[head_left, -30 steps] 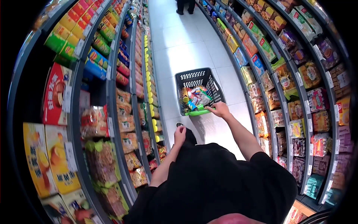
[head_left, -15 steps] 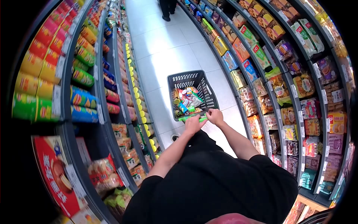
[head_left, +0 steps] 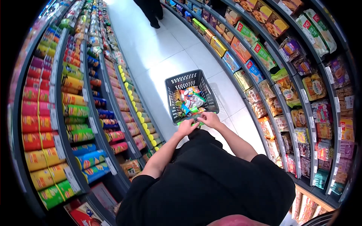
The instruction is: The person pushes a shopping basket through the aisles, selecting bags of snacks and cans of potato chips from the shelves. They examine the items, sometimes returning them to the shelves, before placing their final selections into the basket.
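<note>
A black plastic shopping cart basket with perforated walls is in front of me. Several packaged goods in bright wrappers lie inside, a blue one among them. My left hand has its fingers bent over the left part of the green cart handle. Close beside it, my right hand is curled on the same bar, its thumb near the left one. Most of the handle is hidden under both hands.
Shelves of canister snacks line the left side of the aisle. Packaged biscuits and cakes fill the right shelves. Ahead on the tiled floor, a person in dark trousers is at the far end.
The view has moved forward and turned slightly, with the left shelves shifting most. My right hand has slid inward along the handle toward my left. The person ahead appears nearer.
</note>
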Action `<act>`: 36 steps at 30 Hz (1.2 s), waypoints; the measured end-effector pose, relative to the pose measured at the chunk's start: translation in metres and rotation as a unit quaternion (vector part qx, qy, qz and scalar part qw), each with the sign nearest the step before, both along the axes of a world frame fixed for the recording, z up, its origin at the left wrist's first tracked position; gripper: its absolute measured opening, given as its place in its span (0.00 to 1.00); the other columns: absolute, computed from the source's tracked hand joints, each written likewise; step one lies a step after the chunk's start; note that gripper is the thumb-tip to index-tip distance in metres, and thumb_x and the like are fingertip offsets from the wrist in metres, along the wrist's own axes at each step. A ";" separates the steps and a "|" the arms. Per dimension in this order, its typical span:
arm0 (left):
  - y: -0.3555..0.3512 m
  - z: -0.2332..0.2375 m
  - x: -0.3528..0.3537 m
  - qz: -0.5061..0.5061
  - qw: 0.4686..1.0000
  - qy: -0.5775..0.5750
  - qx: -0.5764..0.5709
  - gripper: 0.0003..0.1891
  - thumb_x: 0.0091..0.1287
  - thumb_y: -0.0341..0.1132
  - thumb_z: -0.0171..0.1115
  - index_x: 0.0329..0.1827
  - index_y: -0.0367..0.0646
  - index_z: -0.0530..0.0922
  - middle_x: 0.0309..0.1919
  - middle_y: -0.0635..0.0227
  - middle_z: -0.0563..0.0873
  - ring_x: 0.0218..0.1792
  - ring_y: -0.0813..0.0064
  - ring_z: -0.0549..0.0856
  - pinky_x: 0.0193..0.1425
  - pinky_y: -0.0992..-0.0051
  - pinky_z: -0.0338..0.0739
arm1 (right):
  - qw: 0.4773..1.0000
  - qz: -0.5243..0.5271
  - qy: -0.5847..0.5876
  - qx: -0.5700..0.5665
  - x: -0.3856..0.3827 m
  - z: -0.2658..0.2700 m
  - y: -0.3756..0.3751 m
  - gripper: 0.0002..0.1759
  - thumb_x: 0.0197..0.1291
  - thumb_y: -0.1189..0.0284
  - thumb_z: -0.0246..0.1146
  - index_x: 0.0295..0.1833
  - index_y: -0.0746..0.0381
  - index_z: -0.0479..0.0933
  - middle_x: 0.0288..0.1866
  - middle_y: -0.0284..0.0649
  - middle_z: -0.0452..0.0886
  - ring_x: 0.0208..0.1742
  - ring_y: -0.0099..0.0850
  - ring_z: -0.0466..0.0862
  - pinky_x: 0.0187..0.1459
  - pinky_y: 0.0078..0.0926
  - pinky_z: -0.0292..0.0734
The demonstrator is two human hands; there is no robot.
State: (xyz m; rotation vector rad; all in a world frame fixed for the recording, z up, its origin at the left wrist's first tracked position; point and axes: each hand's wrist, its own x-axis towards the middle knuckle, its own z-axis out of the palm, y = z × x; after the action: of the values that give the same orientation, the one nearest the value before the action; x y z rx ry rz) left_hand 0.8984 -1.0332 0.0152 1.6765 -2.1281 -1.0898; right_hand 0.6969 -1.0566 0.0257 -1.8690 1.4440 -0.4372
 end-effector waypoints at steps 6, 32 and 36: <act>-0.060 0.025 0.023 -0.119 0.993 0.020 -0.010 0.26 0.58 0.52 0.67 0.51 0.40 0.78 0.40 0.49 0.85 0.44 0.50 0.84 0.48 0.57 0.77 | 0.996 0.062 -0.051 0.044 0.003 0.004 -0.066 0.23 0.56 0.50 0.66 0.35 0.63 0.79 0.33 0.45 0.83 0.36 0.41 0.84 0.38 0.38 0.77; -0.205 0.014 0.040 -0.546 0.836 -0.052 0.017 0.23 0.43 0.43 0.72 0.44 0.47 0.81 0.40 0.56 0.86 0.45 0.55 0.85 0.52 0.52 0.76 | 0.956 -0.205 0.204 0.054 0.091 -0.003 -0.060 0.33 0.30 0.40 0.74 0.31 0.59 0.83 0.33 0.46 0.83 0.42 0.44 0.84 0.47 0.43 0.75; -0.199 0.002 0.067 -0.641 0.764 -0.023 0.067 0.27 0.46 0.43 0.71 0.50 0.45 0.76 0.44 0.56 0.85 0.51 0.55 0.82 0.55 0.50 0.73 | 0.926 -0.292 0.237 -0.030 0.143 0.012 -0.021 0.32 0.31 0.38 0.71 0.25 0.58 0.80 0.29 0.42 0.82 0.37 0.41 0.84 0.45 0.41 0.76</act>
State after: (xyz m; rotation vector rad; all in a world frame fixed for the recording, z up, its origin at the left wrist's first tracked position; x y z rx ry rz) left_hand 0.9649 -1.2326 0.0168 -0.0440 -3.2648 -1.4205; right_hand 0.8401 -1.0772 0.0378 -1.6255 2.3558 -0.3138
